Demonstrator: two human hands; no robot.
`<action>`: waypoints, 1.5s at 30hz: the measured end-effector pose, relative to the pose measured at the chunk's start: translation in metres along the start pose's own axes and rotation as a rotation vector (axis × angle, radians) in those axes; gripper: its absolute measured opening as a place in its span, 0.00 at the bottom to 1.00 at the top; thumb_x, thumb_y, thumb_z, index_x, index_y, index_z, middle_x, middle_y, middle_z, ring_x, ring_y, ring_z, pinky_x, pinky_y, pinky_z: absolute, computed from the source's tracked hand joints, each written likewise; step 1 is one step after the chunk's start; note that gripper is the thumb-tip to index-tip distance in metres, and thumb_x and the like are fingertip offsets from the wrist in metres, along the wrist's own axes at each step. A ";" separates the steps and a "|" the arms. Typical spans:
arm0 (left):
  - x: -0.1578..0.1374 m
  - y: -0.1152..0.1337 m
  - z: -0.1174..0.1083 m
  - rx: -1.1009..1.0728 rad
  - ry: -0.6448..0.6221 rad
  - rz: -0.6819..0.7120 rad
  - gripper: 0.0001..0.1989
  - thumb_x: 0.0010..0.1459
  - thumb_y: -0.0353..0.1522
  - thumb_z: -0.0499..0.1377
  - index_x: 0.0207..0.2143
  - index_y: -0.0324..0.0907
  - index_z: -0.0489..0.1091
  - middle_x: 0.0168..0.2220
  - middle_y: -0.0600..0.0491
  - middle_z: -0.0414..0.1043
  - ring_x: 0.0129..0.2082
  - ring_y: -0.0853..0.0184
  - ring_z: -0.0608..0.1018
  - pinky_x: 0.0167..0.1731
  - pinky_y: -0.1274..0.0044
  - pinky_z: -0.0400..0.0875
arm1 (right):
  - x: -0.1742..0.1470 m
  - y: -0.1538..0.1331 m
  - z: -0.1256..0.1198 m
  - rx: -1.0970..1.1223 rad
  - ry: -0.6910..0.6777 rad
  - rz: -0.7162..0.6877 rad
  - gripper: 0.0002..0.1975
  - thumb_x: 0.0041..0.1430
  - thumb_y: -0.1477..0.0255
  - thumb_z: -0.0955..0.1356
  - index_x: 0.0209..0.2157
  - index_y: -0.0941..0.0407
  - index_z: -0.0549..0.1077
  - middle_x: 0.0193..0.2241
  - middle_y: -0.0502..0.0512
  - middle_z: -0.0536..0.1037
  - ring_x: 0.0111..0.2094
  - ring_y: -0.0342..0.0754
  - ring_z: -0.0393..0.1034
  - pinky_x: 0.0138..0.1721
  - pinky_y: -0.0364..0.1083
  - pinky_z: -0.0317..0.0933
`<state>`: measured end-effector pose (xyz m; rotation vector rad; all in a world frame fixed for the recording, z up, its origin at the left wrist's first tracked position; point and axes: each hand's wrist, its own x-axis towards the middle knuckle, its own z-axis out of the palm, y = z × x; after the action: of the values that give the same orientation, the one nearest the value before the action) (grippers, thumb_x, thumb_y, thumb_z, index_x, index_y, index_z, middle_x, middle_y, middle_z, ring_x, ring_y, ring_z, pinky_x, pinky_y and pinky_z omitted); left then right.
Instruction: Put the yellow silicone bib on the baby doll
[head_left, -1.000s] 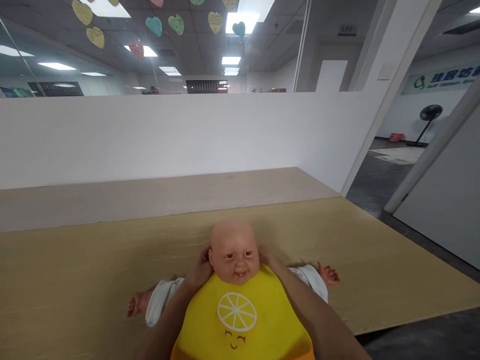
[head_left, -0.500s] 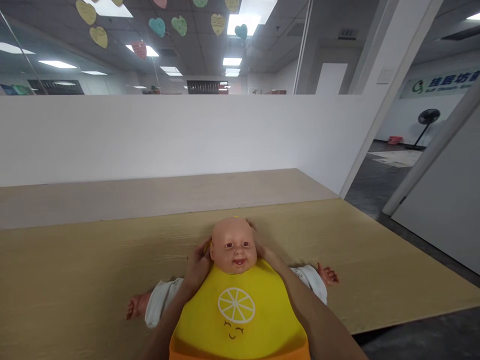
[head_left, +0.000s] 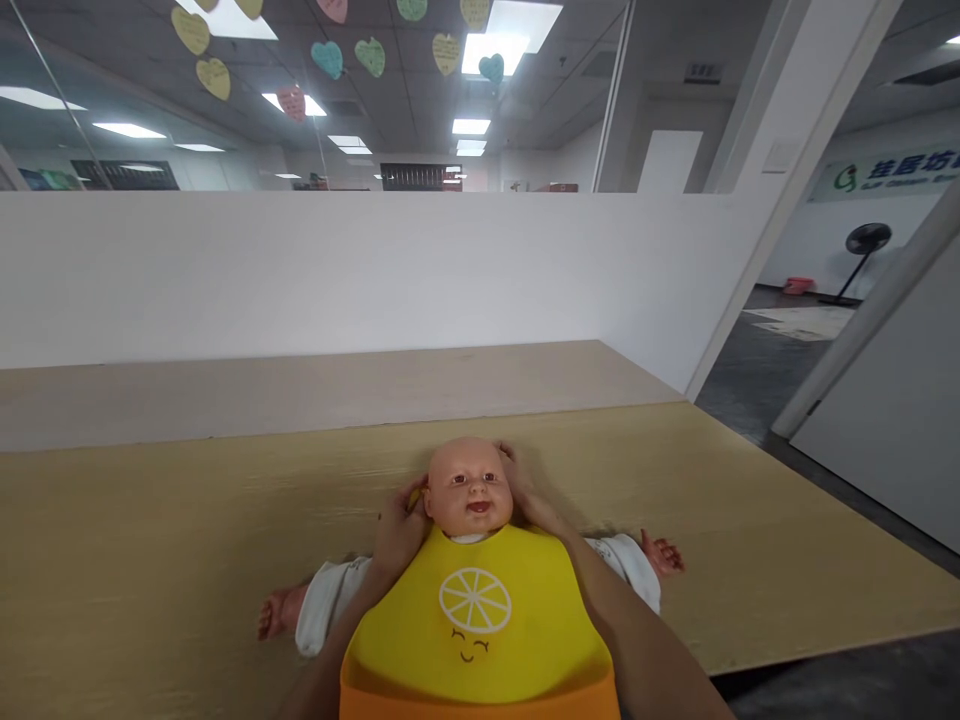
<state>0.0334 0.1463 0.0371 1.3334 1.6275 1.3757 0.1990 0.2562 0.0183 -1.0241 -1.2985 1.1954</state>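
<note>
**Left hand and right hand flank the head of a baby doll**

The baby doll lies face up on the tabletop, between the two hands, its arms spread wide in white sleeves. A yellow bib with a lemon-slice print and a smiling face covers its chest up to the neck, an orange pocket along the lower edge.

The left hand is bent at the doll's ear, fingers curling toward the back of the neck; a scrap of yellow shows beside them, but whether they grasp it cannot be told. The right hand reaches along the opposite cheek, its fingertips partly hidden behind the head, so its grip cannot be told either. Both forearms slant inward from the bottom of the view, alongside the bib and across the sleeves.
</note>
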 end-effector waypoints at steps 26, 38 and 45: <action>0.004 -0.009 -0.003 0.080 0.028 -0.050 0.23 0.49 0.34 0.52 0.47 0.39 0.72 0.46 0.47 0.76 0.48 0.57 0.75 0.49 0.68 0.66 | 0.006 -0.004 -0.004 -0.185 0.046 0.025 0.09 0.41 0.65 0.61 0.17 0.55 0.62 0.18 0.48 0.67 0.24 0.43 0.59 0.27 0.42 0.54; 0.003 -0.003 -0.003 0.074 0.055 -0.051 0.20 0.48 0.33 0.54 0.44 0.39 0.73 0.46 0.46 0.76 0.49 0.58 0.75 0.50 0.69 0.66 | 0.001 -0.018 -0.006 -0.341 0.039 0.045 0.07 0.43 0.68 0.60 0.17 0.55 0.63 0.18 0.49 0.69 0.25 0.44 0.62 0.27 0.42 0.54; 0.007 -0.019 -0.001 0.001 0.041 -0.042 0.18 0.49 0.33 0.56 0.43 0.40 0.72 0.47 0.46 0.75 0.51 0.57 0.74 0.51 0.68 0.65 | 0.004 -0.013 -0.006 -0.325 0.036 0.038 0.07 0.43 0.68 0.60 0.17 0.55 0.63 0.19 0.49 0.69 0.24 0.43 0.61 0.27 0.42 0.54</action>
<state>0.0244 0.1534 0.0207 1.2727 1.6737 1.3858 0.2055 0.2587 0.0318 -1.3012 -1.4813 1.0076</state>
